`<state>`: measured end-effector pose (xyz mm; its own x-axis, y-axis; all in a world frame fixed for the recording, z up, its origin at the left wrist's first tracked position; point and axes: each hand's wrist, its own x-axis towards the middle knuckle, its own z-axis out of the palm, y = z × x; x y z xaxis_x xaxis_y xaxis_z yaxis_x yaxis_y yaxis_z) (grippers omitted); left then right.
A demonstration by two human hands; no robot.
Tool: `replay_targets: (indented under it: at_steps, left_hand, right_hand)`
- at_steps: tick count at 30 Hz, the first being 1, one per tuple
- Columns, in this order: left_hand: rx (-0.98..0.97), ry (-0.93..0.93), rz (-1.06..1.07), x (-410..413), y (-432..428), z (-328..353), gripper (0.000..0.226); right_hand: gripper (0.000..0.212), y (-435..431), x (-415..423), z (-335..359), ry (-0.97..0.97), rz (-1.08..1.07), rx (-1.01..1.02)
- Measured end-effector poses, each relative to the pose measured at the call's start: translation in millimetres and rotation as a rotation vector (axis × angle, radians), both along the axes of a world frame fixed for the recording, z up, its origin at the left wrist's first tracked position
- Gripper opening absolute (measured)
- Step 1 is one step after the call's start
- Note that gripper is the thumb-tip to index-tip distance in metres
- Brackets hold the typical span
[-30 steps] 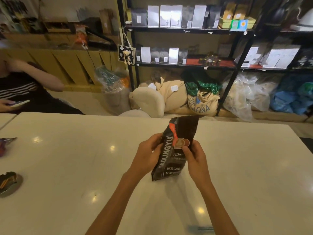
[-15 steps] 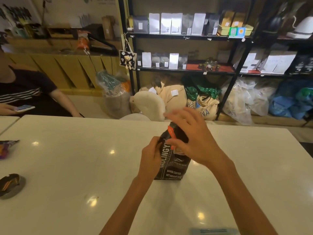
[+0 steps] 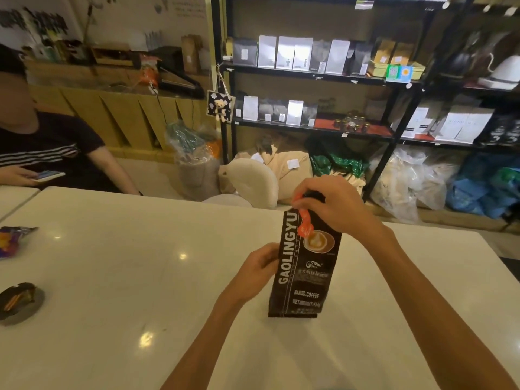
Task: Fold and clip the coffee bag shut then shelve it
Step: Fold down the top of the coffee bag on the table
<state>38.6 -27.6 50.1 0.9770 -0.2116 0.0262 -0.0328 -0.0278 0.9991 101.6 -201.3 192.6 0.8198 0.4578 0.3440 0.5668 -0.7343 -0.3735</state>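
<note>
Background: shop interior, your view past a glossy white worktop (image 3: 112,277).
You face black metal shelving (image 3: 309,77) stocked with pouches; stuffed sacks (image 3: 287,167) below; wooden counter (image 3: 112,114) left; ceiling lights reflect off the worktop.

We are viewing a dim, warm interior: overhead lamps are glinting off the glossy white table (image 3: 118,277), the shelves (image 3: 309,77) are bowing toward the edges, and fine detail is blurring.

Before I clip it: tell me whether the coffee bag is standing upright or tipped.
Upright. The coffee bag stands on its base on the white table, left hand at its side, right hand over its top.
</note>
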Motion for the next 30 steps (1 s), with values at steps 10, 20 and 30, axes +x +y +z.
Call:
replay_targets:
  at_steps: [10,20,30]
  left_hand:
    - [-0.220,0.144,0.046,-22.8,-6.4,-21.4,0.024]
    - [-0.242,0.070,0.376,-21.5,-28.2,-14.7,0.025]
    - [0.186,-0.093,0.205,-14.7,-15.4,-33.3,0.044]
  right_hand:
    - [0.008,-6.2,-8.4,-15.4,0.138,-0.090,-0.012]
    - [0.084,-2.3,-49.6,-108.4,0.172,-0.343,0.408]
    - [0.048,-16.8,-77.2,-167.1,0.524,-0.296,0.810]
